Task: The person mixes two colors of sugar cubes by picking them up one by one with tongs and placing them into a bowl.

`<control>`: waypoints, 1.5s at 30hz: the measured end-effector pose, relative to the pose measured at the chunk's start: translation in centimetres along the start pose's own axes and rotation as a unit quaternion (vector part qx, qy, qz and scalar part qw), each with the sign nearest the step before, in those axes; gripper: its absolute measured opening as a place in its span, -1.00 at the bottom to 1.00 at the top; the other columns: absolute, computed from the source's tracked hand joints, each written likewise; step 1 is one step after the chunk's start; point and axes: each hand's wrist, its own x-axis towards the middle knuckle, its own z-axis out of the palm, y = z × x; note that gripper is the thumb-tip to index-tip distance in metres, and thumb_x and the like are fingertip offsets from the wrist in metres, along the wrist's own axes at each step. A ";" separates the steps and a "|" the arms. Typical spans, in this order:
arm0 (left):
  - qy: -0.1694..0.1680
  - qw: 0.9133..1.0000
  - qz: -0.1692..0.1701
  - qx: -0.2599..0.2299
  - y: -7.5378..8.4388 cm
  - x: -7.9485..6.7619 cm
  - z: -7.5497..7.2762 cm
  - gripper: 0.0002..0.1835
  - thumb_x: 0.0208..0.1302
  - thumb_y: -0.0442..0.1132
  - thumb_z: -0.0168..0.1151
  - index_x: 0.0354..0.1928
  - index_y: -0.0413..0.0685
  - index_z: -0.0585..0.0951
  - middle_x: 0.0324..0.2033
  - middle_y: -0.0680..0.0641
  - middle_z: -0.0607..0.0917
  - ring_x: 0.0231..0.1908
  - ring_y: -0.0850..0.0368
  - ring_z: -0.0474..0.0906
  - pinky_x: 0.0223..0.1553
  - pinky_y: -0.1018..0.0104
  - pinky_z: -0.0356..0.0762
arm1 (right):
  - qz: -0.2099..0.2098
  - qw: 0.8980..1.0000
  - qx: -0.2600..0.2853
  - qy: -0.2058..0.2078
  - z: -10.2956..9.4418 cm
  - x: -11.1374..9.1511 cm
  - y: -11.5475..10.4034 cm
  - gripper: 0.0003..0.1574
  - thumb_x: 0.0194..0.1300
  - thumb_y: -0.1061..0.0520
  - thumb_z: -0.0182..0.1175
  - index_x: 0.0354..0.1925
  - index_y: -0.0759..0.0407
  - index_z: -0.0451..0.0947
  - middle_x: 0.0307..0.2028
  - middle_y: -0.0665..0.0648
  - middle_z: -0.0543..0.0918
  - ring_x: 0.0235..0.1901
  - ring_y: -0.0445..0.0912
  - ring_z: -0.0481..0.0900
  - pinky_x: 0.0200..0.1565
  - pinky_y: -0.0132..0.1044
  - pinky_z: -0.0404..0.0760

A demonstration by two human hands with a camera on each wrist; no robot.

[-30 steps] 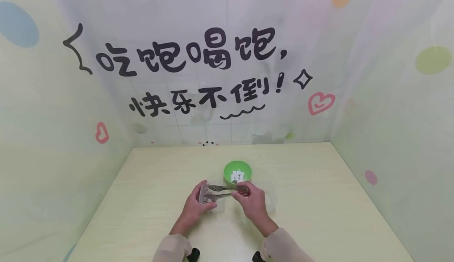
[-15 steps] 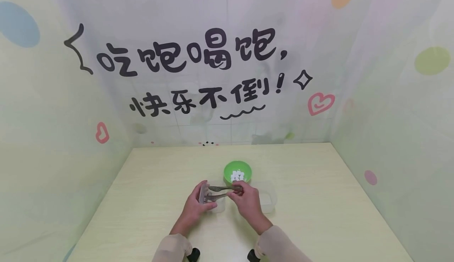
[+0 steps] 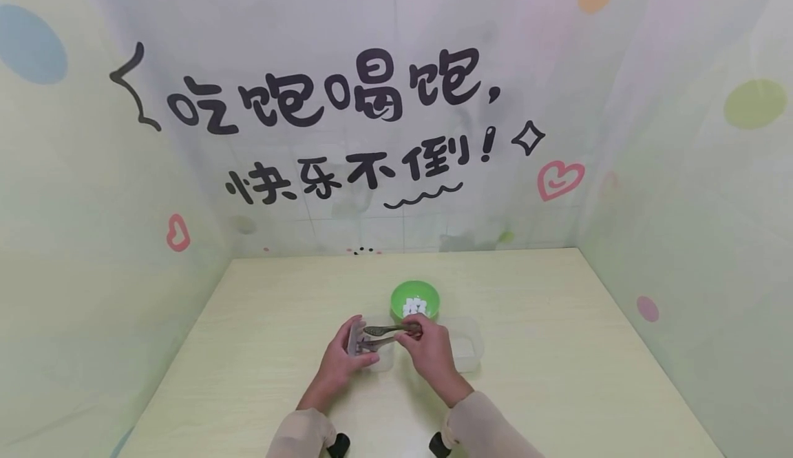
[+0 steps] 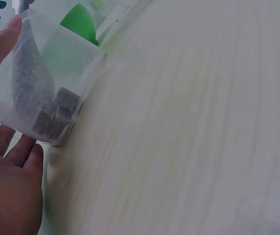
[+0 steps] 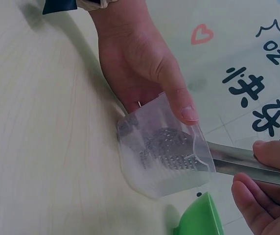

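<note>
My left hand (image 3: 337, 358) holds a clear plastic box (image 4: 88, 51) tipped on its side, thumb on one wall and fingers beneath it. Several brown cubes (image 4: 57, 115) sit in the box's lower corner. My right hand (image 3: 430, 351) grips metal tongs (image 5: 240, 159), thumb on one arm and fingers on the other. The perforated, spoon-shaped heads of the tongs reach inside the box beside the cubes, and their arms stand slightly apart in the head view.
A green bowl (image 3: 398, 298) with several white cubes (image 3: 414, 306) stands just beyond the hands. A clear container (image 3: 476, 344) is to the right of my right hand, and another clear container (image 3: 385, 360) lies beside my left hand. All rest on a pale wooden table (image 3: 557, 375).
My right hand has moved a little to the left, nearer the box, and uncovered more of the right clear container. My left hand and the box stay where they were.
</note>
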 end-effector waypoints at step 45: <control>0.002 1.000 -0.028 -0.008 0.4 -0.1 -0.1 -0.01 -0.09 -0.27 0.57 0.43 0.06 0.27 0.29 -0.20 0.41 0.24 -0.18 0.34 0.25 -0.11 0.29 | 0.024 0.995 0.062 0.069 -2.8 -0.3 -0.9 -0.73 0.09 0.25 0.44 -0.21 0.31 0.63 -0.40 0.14 0.72 -0.41 -0.11 0.69 -0.43 -0.38 0.65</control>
